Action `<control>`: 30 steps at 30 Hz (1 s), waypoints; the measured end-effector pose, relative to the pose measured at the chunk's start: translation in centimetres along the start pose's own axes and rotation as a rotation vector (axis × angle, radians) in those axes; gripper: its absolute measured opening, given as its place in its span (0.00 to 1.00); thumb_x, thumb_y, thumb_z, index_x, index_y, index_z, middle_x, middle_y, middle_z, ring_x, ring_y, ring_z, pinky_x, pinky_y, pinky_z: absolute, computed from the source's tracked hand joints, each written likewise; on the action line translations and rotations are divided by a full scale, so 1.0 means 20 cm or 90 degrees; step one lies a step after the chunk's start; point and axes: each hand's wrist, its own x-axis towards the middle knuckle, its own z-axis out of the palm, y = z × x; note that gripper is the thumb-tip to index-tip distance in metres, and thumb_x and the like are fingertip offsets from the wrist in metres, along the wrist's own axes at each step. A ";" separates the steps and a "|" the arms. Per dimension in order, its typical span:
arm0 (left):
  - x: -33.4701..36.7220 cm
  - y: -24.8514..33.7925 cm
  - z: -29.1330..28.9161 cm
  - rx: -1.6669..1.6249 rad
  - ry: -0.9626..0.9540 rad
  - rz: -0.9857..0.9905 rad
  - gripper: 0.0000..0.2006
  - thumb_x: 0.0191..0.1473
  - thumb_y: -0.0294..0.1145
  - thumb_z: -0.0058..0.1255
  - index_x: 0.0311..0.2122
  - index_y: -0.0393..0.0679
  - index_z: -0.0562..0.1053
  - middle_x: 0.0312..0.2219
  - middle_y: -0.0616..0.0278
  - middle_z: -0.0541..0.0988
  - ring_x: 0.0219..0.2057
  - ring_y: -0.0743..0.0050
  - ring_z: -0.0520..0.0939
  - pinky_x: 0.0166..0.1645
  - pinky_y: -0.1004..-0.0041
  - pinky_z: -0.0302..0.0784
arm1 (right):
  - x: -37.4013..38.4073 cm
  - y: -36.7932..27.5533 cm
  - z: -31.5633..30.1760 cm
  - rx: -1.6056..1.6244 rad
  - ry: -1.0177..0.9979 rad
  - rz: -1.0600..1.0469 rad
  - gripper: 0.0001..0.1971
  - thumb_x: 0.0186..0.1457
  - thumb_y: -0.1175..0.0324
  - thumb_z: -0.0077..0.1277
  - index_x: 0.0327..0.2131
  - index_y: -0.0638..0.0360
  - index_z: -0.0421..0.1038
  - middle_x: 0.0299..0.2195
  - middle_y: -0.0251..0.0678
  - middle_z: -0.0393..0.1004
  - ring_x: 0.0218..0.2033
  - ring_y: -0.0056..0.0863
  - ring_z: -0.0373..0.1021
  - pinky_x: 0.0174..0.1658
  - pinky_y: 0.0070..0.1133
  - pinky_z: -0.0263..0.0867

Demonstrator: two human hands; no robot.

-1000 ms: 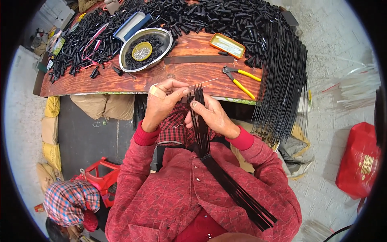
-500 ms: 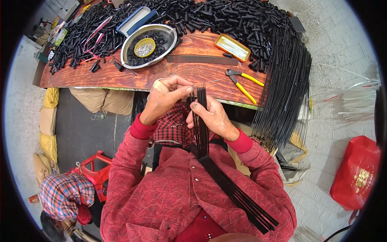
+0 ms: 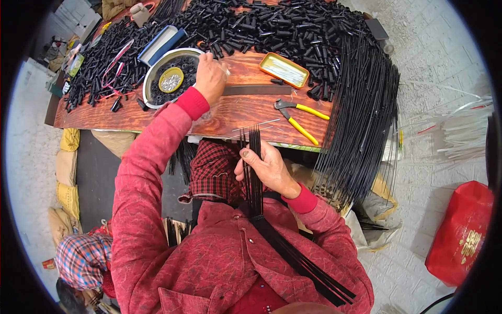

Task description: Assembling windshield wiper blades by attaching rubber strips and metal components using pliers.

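Observation:
My right hand (image 3: 266, 166) is closed around a bundle of thin black strips (image 3: 254, 191), whose loose ends point up toward the table edge. Lower down the strips join into a flat black band (image 3: 277, 235) lying across my jacket. At the right rim of a metal bowl (image 3: 147, 86) is my left hand (image 3: 210, 78), seen from the back; its fingers are mostly hidden and blurred. Small black parts fill the bowl, around a yellow dish (image 3: 181, 77) of tiny silvery pieces (image 3: 170, 82). Thin rods (image 3: 264, 123) lie near the table's front edge.
Yellow-handled cutting pliers (image 3: 304, 131) and a dark flat bar (image 3: 256, 90) lie on the wooden table. Behind them are a yellow tin (image 3: 263, 62) of white sticks and a heap of black tubes (image 3: 251, 26). Long black rods (image 3: 361, 120) hang over the right edge.
My left hand has left the strip ends and moved up and forward to the bowl's right side. My right hand still grips the bundle. The view has shifted slightly.

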 end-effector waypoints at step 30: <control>0.12 0.13 0.10 -0.383 -0.052 -0.176 0.21 0.61 0.53 0.45 0.37 0.43 0.76 0.29 0.47 0.82 0.33 0.46 0.83 0.36 0.56 0.78 | 0.04 0.00 -0.11 0.015 0.002 -0.002 0.16 0.67 0.56 0.45 0.41 0.62 0.62 0.25 0.39 0.76 0.25 0.25 0.74 0.31 0.22 0.72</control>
